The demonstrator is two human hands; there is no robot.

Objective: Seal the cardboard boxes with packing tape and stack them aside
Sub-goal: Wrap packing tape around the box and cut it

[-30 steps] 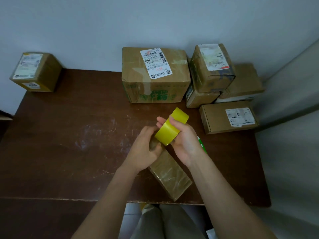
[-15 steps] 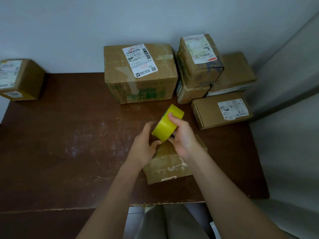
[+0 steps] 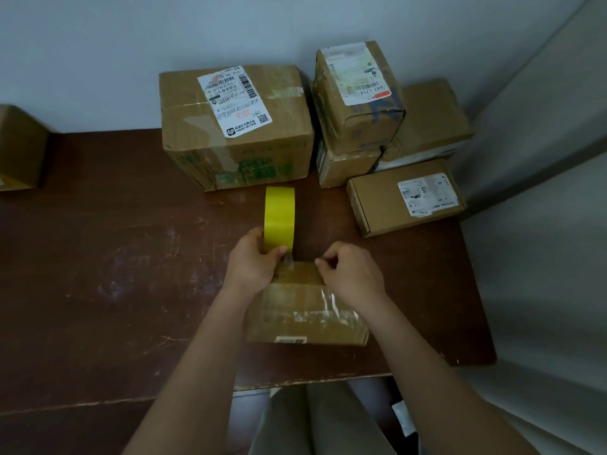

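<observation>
Left fingers [image 3: 277, 251] grasp the yellow tape roll [image 3: 279, 221], upright at the far edge of the box [image 3: 307, 311]. Right hand [image 3: 349, 274] fingers curl, pinching at the box top, possibly the tape end; unclear. Box sits near the tabletop [image 3: 115, 257] front edge. Recommended: press the end flat, draw along the seam under tension.

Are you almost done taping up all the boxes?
Not yet. The small box in front already shows some clear tape across its top. Right now the left hand holds the yellow tape roll at the box's far edge, while the right hand pinches near it. This box remains unstacked; whether the boxes by the wall need tape, I cannot tell.
</observation>
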